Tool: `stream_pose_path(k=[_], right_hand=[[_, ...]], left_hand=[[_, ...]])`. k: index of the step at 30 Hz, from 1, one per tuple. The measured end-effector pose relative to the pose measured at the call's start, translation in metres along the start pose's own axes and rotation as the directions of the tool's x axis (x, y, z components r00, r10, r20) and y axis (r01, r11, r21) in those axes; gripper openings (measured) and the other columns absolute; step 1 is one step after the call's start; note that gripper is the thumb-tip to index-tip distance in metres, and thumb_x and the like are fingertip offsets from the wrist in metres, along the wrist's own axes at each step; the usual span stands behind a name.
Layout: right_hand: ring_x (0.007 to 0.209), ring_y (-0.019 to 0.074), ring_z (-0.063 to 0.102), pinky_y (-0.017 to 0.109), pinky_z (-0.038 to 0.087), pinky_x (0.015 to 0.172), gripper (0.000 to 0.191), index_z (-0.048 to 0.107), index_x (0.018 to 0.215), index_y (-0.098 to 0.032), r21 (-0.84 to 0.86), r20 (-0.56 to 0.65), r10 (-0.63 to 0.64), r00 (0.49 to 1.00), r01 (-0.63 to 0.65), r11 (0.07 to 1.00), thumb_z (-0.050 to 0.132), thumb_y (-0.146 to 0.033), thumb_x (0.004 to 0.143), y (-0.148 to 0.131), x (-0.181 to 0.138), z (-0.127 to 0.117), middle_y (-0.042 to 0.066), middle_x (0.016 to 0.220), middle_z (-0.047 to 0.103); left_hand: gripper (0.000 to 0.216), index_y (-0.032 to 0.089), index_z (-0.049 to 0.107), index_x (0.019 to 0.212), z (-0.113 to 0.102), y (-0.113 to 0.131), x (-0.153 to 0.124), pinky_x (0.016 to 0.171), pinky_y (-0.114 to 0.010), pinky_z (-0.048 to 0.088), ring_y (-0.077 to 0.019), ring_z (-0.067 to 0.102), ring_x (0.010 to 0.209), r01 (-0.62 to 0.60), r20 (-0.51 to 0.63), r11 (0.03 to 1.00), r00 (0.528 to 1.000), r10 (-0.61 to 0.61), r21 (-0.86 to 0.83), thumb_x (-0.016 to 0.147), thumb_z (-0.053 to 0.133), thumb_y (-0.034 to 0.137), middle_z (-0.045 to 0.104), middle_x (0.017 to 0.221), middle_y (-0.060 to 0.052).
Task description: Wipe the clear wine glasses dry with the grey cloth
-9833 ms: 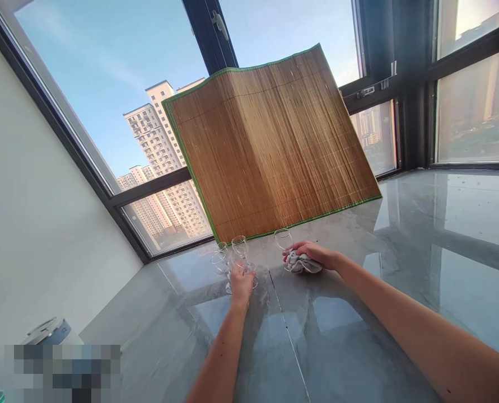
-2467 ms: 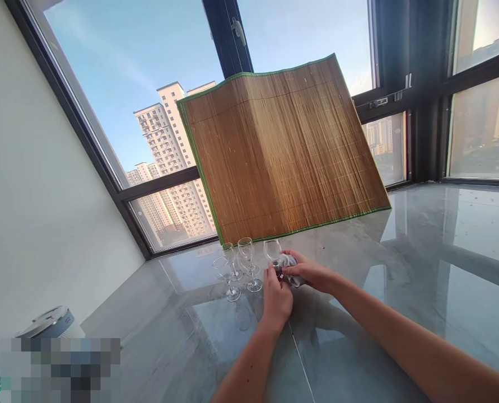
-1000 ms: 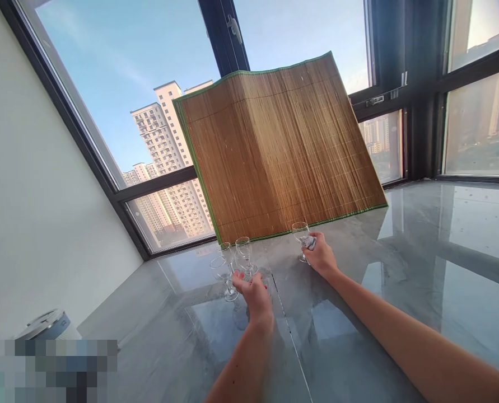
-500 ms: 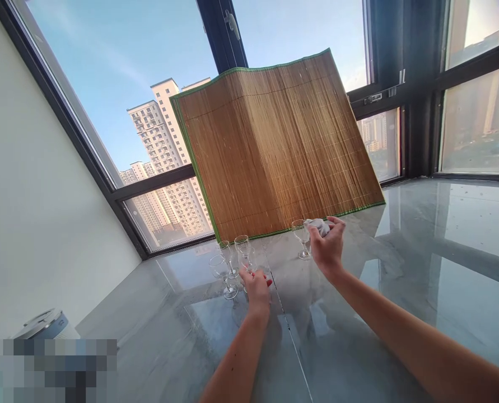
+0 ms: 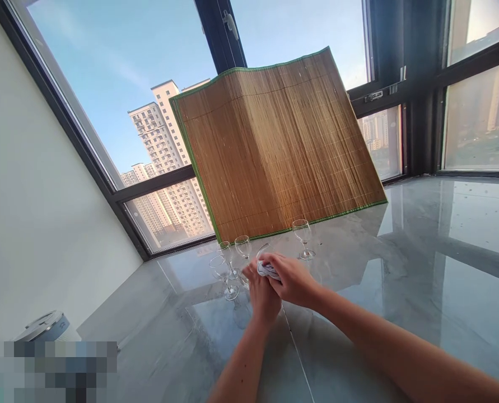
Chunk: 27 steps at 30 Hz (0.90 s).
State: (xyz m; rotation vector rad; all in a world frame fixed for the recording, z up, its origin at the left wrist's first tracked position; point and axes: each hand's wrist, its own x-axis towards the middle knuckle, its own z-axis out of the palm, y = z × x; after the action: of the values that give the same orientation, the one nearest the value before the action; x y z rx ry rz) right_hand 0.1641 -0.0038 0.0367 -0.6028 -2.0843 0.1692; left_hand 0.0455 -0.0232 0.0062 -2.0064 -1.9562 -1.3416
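Observation:
My left hand [image 5: 264, 294] is closed around a small stemmed glass [image 5: 264, 248]; only a curve of its rim shows above the fingers. Pressed up against it, my right hand [image 5: 293, 279] grips a crumpled white cloth [image 5: 267, 270] at that glass. Just left of my hands, clear stemmed glasses stand upright close together: one in front [image 5: 231, 292], one behind it [image 5: 233, 273] and another [image 5: 242, 246] partly covered by my left fingers. A separate stemmed glass [image 5: 303, 239] stands beyond my right hand.
A bamboo mat [image 5: 274, 151] with green edging leans against the window behind the glasses. The glossy grey marbled surface [image 5: 157, 336] reaches the window frames. At lower left stands a lidded container [image 5: 47, 324], partly blurred out.
My right hand has moved left and toward me with the white cloth, from beside the separate glass to my left hand. My left hand has shifted slightly right.

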Motion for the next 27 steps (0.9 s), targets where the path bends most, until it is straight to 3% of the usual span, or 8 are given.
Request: stream_pose_path(k=[3, 6, 11, 16, 19, 23, 27], right_hand=[[0.096, 0.0217, 0.062, 0.03, 0.046, 0.074, 0.04, 0.048, 0.116, -0.023, -0.088, -0.035, 0.008, 0.999, -0.011, 0.996, 0.052, -0.009, 0.079, 0.005, 0.004, -0.007, 0.007, 0.109, 0.065], [0.097, 0.0224, 0.061, 0.03, 0.046, 0.073, 0.039, 0.049, 0.115, -0.023, -0.145, -0.165, 0.08, 0.983, -0.105, 0.984, 0.051, -0.008, 0.078, 0.017, 0.008, -0.016, 0.007, 0.108, 0.066], [0.09, 0.0203, 0.063, 0.031, 0.045, 0.078, 0.037, 0.05, 0.113, -0.023, 0.023, -0.329, 0.276, 0.903, -0.284, 0.958, 0.053, -0.01, 0.078, 0.032, 0.013, -0.024, 0.005, 0.103, 0.068], [0.072, 0.0166, 0.061, 0.028, 0.045, 0.068, 0.028, 0.053, 0.108, -0.021, 0.33, -0.136, 0.369, 0.919, -0.309, 0.892, 0.053, -0.02, 0.08, 0.031, 0.013, -0.017, 0.002, 0.082, 0.068], [0.062, 0.0146, 0.056, 0.025, 0.042, 0.059, 0.035, 0.055, 0.11, -0.019, 0.451, 0.023, 0.427, 0.904, -0.391, 0.803, 0.05, -0.02, 0.075, 0.03, 0.013, -0.016, 0.0, 0.074, 0.065], [0.053, 0.0122, 0.049, 0.022, 0.034, 0.049, 0.041, 0.056, 0.107, -0.018, 0.546, 0.209, 0.486, 0.849, -0.513, 0.663, 0.044, -0.017, 0.068, 0.029, 0.014, -0.023, -0.002, 0.066, 0.062], [0.054, 0.0118, 0.048, 0.022, 0.031, 0.048, 0.046, 0.057, 0.108, -0.018, 0.576, 0.277, 0.436, 0.856, -0.511, 0.638, 0.047, -0.016, 0.064, 0.026, 0.013, -0.028, -0.002, 0.064, 0.06]], left_hand=[[0.037, 0.016, 0.047, 0.125, -0.002, 0.005, 0.002, 0.094, -0.043, 0.041, -0.0283, 0.042, 0.112, 0.028, 0.007, 0.999, 1.0, -0.029, 0.043, 0.088, 0.043, 0.019, 0.047, 0.121, -0.016], [0.041, 0.013, 0.043, 0.124, 0.0, 0.008, 0.001, 0.096, -0.041, 0.039, -0.0267, 0.043, 0.112, 0.049, -0.023, 0.998, 0.999, -0.048, 0.047, 0.083, 0.041, 0.011, 0.045, 0.116, -0.015], [0.039, 0.018, 0.043, 0.12, 0.003, 0.007, -0.001, 0.099, -0.039, 0.037, -0.0247, 0.045, 0.114, 0.107, -0.047, 0.991, 0.993, -0.111, -0.081, 0.082, 0.039, 0.01, 0.044, 0.115, -0.012], [0.038, 0.019, 0.044, 0.119, 0.0, 0.006, 0.001, 0.102, -0.043, 0.035, -0.0285, 0.045, 0.116, 0.169, -0.086, 0.969, 0.979, -0.187, -0.179, 0.082, 0.044, 0.013, 0.044, 0.116, -0.014], [0.039, 0.02, 0.048, 0.115, -0.002, 0.006, 0.002, 0.101, -0.043, 0.036, -0.029, 0.047, 0.113, 0.196, -0.075, 0.965, 0.975, -0.211, -0.175, 0.078, 0.047, 0.011, 0.045, 0.114, -0.013], [0.04, 0.019, 0.05, 0.114, -0.004, 0.008, 0.001, 0.098, -0.042, 0.039, -0.0294, 0.049, 0.109, 0.166, -0.049, 0.978, 0.984, -0.174, -0.127, 0.075, 0.046, 0.008, 0.045, 0.112, -0.013], [0.041, 0.02, 0.049, 0.112, -0.006, 0.008, 0.001, 0.094, -0.041, 0.04, -0.0278, 0.05, 0.104, 0.186, -0.038, 0.973, 0.98, -0.193, -0.138, 0.073, 0.044, 0.006, 0.044, 0.109, -0.012]])
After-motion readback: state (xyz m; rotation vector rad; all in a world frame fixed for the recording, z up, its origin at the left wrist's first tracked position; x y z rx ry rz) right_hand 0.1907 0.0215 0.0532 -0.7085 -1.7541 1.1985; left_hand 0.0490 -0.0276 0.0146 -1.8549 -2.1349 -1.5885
